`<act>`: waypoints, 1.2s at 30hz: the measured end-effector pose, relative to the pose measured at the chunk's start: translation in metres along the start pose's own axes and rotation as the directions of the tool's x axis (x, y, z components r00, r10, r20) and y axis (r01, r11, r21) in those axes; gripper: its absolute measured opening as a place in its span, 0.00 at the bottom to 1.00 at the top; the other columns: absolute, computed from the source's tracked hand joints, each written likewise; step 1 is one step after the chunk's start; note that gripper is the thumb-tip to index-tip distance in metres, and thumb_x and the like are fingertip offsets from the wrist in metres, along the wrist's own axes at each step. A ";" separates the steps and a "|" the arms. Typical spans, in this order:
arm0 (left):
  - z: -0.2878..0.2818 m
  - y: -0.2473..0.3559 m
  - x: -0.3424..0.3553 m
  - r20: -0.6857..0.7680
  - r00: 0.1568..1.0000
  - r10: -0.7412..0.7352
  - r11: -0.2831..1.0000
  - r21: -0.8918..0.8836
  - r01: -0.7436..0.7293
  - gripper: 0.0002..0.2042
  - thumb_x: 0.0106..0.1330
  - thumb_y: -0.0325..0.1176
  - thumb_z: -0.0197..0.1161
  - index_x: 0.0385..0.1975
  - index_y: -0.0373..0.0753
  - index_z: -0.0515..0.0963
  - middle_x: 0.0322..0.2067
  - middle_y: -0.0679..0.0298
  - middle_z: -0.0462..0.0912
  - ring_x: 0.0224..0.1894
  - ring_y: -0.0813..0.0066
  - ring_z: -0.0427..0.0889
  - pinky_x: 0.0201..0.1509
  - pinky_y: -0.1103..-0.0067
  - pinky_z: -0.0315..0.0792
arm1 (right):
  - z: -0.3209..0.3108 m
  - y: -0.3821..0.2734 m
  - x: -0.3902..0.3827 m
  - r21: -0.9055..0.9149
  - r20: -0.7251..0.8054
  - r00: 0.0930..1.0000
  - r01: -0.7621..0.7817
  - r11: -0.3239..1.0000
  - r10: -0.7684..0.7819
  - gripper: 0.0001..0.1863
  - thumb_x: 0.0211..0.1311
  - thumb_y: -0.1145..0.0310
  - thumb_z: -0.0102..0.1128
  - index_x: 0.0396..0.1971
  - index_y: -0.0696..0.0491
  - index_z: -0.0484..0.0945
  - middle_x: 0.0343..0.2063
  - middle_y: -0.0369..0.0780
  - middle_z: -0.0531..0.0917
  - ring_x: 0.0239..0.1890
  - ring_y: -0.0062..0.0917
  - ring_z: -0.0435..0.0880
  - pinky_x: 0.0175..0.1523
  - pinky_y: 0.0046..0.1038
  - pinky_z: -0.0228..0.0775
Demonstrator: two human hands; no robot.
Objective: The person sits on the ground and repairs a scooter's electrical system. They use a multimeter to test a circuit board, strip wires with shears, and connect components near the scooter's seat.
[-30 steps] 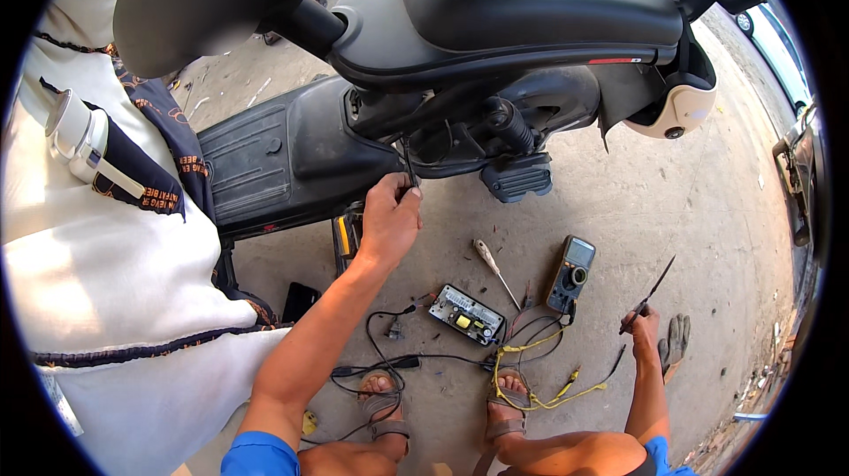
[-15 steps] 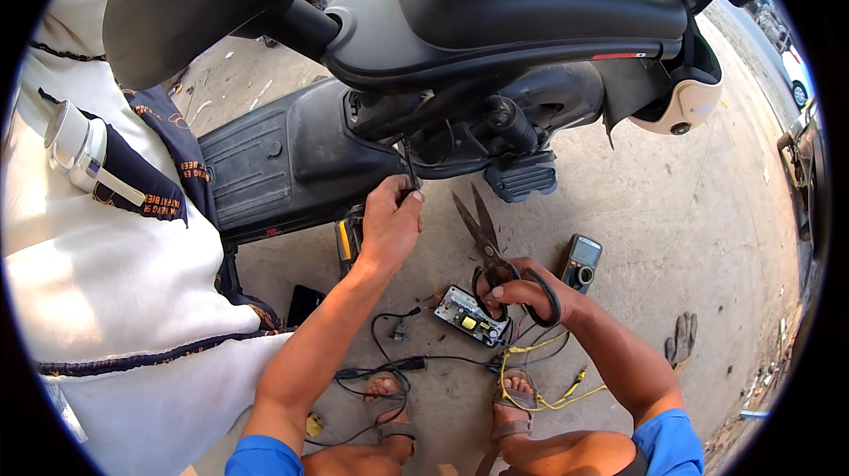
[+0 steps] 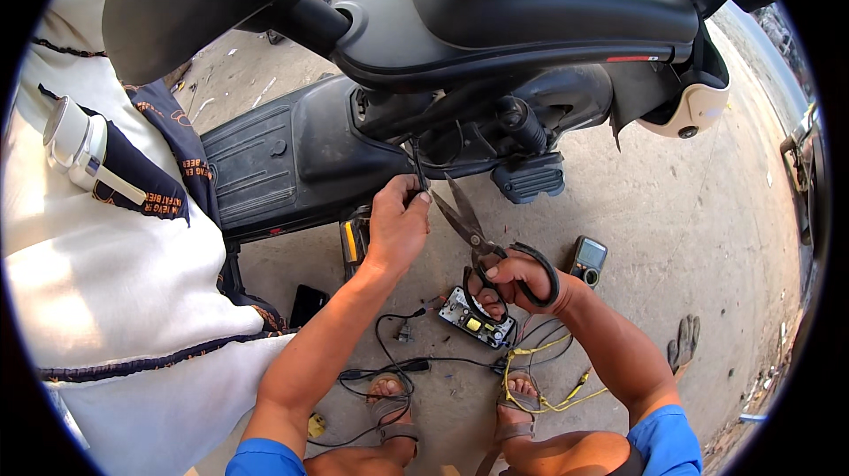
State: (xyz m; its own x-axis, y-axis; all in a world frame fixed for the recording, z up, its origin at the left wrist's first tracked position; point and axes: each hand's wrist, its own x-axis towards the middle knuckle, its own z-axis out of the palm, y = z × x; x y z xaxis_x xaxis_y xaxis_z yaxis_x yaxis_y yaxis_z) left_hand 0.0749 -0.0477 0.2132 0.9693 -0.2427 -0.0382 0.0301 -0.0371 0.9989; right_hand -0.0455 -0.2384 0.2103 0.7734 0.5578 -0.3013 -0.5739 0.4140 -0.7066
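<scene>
My left hand [image 3: 398,224] is closed, pinching a black cable [image 3: 417,158] that hangs from the underside of an electric scooter [image 3: 345,136]. In my right hand [image 3: 526,274] is a pair of dark scissors [image 3: 471,230], fingers through the looped black handles. Their blades stand apart, with the tips close beside the left fingertips and the cable end. Whether the blades touch the cable I cannot tell. Below the right hand, a circuit board [image 3: 458,312] with yellow parts lies on the ground, wires attached.
A multimeter [image 3: 587,259] lies right of the scissors, and a grey glove [image 3: 684,345] farther right. Black cords and a yellow wire [image 3: 566,405] lie around my sandalled feet. A black-and-yellow item [image 3: 352,246] rests beneath the scooter. A pale helmet [image 3: 703,112] hangs at its rear.
The scissors have moved up and left, bringing the blade tips beside my left fingers. My left hand keeps its pinch on the cable. The view has shifted slightly.
</scene>
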 end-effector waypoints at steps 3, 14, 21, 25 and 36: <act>0.001 0.000 0.000 -0.009 1.000 -0.008 1.000 0.012 0.008 0.06 0.69 0.21 0.56 0.42 0.28 0.76 0.22 0.68 0.73 0.20 0.86 0.69 0.23 0.82 0.66 | 0.000 -0.004 0.001 0.122 0.042 0.997 -0.067 0.990 0.063 0.20 0.63 0.59 0.54 0.39 0.65 0.75 0.23 0.39 0.74 0.25 0.25 0.72 0.33 0.28 0.67; 0.000 -0.002 0.001 -0.013 1.000 0.012 0.999 0.052 -0.011 0.06 0.68 0.21 0.57 0.41 0.28 0.77 0.23 0.68 0.74 0.22 0.86 0.69 0.24 0.81 0.65 | -0.006 -0.007 0.003 0.277 0.101 0.979 -0.196 0.941 0.174 0.20 0.66 0.57 0.51 0.37 0.63 0.78 0.22 0.36 0.74 0.23 0.23 0.70 0.31 0.27 0.66; 0.000 -0.008 0.003 -0.031 0.998 0.050 0.996 0.082 -0.047 0.05 0.68 0.20 0.57 0.40 0.28 0.77 0.25 0.67 0.76 0.25 0.85 0.70 0.27 0.81 0.66 | -0.004 -0.005 0.004 0.284 0.074 0.978 -0.210 0.936 0.197 0.20 0.67 0.56 0.51 0.36 0.61 0.77 0.22 0.36 0.73 0.23 0.24 0.70 0.31 0.28 0.66; 0.000 -0.006 0.002 -0.030 0.999 0.033 0.997 0.073 -0.031 0.05 0.67 0.20 0.57 0.39 0.28 0.77 0.24 0.67 0.76 0.24 0.85 0.69 0.26 0.81 0.66 | -0.001 -0.001 0.007 0.274 0.049 0.985 -0.172 0.946 0.165 0.19 0.67 0.57 0.51 0.35 0.61 0.75 0.22 0.36 0.72 0.23 0.24 0.69 0.30 0.28 0.65; -0.001 -0.005 0.004 0.001 0.999 0.050 0.983 0.175 -0.050 0.05 0.69 0.18 0.54 0.40 0.27 0.77 0.27 0.66 0.77 0.21 0.84 0.73 0.25 0.83 0.70 | 0.011 0.006 0.018 0.007 -0.251 0.967 -0.034 0.999 0.035 0.16 0.63 0.62 0.61 0.22 0.61 0.76 0.15 0.37 0.73 0.14 0.19 0.70 0.20 0.24 0.61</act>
State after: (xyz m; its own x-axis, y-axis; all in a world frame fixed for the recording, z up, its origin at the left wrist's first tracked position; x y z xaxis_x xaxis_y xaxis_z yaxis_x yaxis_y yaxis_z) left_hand 0.0789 -0.0473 0.2076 0.9693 -0.2455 0.0121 -0.0614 -0.1942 0.9790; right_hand -0.0383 -0.2178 0.2080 0.7959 0.3737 -0.4763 -0.6016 0.3997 -0.6916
